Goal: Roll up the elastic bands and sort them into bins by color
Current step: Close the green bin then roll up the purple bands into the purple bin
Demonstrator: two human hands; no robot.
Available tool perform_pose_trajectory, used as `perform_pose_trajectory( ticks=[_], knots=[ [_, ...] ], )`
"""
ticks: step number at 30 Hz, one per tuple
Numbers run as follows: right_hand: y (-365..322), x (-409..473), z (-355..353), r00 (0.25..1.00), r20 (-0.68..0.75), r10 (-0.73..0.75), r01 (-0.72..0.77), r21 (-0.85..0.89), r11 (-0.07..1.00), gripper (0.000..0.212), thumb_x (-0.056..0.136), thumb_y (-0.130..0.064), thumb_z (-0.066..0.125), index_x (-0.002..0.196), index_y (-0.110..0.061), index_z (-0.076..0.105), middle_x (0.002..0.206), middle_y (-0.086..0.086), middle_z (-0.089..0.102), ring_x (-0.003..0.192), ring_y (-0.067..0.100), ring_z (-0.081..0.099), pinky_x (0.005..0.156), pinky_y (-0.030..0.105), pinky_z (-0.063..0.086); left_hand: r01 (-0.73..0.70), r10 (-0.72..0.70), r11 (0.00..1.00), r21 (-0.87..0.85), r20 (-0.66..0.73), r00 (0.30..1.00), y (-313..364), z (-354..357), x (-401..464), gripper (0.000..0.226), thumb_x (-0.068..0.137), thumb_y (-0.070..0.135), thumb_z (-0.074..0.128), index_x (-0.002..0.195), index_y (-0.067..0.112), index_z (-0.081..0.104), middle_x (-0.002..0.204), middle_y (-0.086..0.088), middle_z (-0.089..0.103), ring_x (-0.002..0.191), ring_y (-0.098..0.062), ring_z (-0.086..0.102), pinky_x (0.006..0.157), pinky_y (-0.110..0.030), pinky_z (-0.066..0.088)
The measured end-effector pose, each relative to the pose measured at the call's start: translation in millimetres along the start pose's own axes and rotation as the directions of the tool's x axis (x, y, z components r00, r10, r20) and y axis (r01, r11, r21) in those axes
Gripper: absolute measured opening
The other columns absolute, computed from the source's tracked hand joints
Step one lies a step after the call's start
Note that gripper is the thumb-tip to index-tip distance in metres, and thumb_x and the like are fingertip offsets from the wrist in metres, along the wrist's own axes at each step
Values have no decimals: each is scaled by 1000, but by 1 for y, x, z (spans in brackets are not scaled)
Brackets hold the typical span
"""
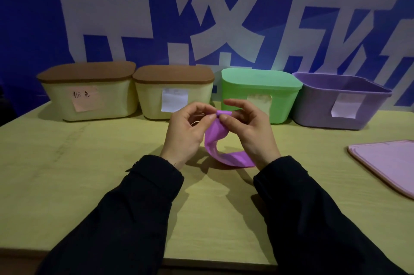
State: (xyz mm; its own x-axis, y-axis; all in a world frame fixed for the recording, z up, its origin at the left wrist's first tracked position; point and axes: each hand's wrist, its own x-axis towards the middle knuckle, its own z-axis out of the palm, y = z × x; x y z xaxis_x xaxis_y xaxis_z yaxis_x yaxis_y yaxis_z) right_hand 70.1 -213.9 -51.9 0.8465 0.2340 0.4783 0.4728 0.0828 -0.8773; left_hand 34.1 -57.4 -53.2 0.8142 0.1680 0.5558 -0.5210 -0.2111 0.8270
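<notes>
A purple elastic band (216, 138) hangs between my hands above the table's middle, its top end rolled into a small tight coil and its tail curving down onto the table. My left hand (187, 128) pinches the coil from the left. My right hand (247, 126) pinches it from the right with thumb and fingertips. At the back stand four bins: a cream bin with a brown lid and a pink label (89, 95), a second cream bin with a brown lid (173, 93), a green lidded bin (261, 93), and an open purple bin (342, 102).
A pink lid or tray (387, 162) lies flat at the table's right edge. The wooden table (89, 174) runs wide to the left and toward me. A blue wall with large white characters rises right behind the bins.
</notes>
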Motion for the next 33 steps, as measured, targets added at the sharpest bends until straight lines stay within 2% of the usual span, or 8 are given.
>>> perform_pose_trajectory(
  ticks=[3, 8, 11, 13, 18, 24, 28, 33],
  knots=[
    [1, 0, -2, 999, 18, 48, -47, -32, 998, 15, 93, -15, 71, 108, -14, 73, 97, 12, 76, 96, 28, 72, 88, 44, 59, 3, -3, 1000, 0, -3, 1000, -1, 2, 1, 25, 94, 3, 68, 94, 27, 70, 93, 4, 74, 94, -14, 71, 83, -27, 56],
    [2, 1, -1, 1000, 12, 21, -20, -58, 998, 12, 94, -4, 68, 99, -14, 71, 92, 7, 75, 87, 17, 70, 86, 40, 58, 43, -44, 998, -37, -18, 999, -3, 5, -1, 31, 93, 7, 70, 116, 27, 62, 103, -2, 69, 98, -17, 69, 82, -25, 56],
    [0, 2, -1, 999, 14, -44, 44, -70, 997, 21, 92, 3, 65, 96, -17, 70, 93, 6, 74, 89, 16, 69, 84, 36, 57, 30, -32, 998, 55, 26, 999, -7, 5, -1, 16, 95, 10, 67, 108, 19, 68, 100, 1, 71, 94, -19, 68, 80, -31, 58],
    [1, 2, -1, 998, 20, -56, 57, -53, 997, 25, 92, 6, 64, 97, -19, 69, 96, 9, 74, 92, 19, 69, 84, 35, 57, 5, -6, 999, 52, 32, 999, -9, 5, -1, 15, 96, 8, 65, 106, 19, 69, 99, -1, 72, 94, -21, 69, 82, -37, 60],
    [-1, 1, 0, 1000, 23, -12, 13, -34, 999, 25, 96, -5, 64, 115, -21, 68, 96, 9, 76, 92, 19, 72, 86, 36, 60, -25, 25, 999, 32, 9, 1000, -9, 2, 1, 20, 95, 3, 64, 101, 19, 71, 95, 3, 74, 91, -15, 71, 80, -32, 60],
    [-1, 1, 1, 998, 11, -66, 67, -63, 996, 16, 94, -1, 66, 106, -9, 71, 97, 11, 74, 88, 14, 69, 82, 29, 57, -40, 40, 999, -36, -2, 999, -5, 2, -1, 25, 92, 1, 67, 99, 25, 71, 96, 3, 75, 94, -18, 71, 83, -33, 59],
    [-1, 0, -3, 997, -1, -77, 76, -53, 996, 17, 94, -3, 66, 107, -13, 72, 100, 6, 75, 93, 16, 70, 82, 27, 56, -14, 17, 995, -94, 28, 999, -4, 2, -2, 18, 92, 7, 71, 107, 17, 72, 101, -1, 75, 98, -17, 70, 84, -27, 57],
    [-2, 0, -1, 997, 4, -83, 83, -77, 994, 24, 92, 2, 67, 106, -17, 71, 102, 3, 75, 94, 19, 71, 82, 28, 56, -8, 8, 999, -39, 4, 1000, -4, 4, -1, 18, 94, 9, 70, 104, 23, 72, 101, 4, 75, 98, -12, 70, 81, -24, 56]
  ],
)
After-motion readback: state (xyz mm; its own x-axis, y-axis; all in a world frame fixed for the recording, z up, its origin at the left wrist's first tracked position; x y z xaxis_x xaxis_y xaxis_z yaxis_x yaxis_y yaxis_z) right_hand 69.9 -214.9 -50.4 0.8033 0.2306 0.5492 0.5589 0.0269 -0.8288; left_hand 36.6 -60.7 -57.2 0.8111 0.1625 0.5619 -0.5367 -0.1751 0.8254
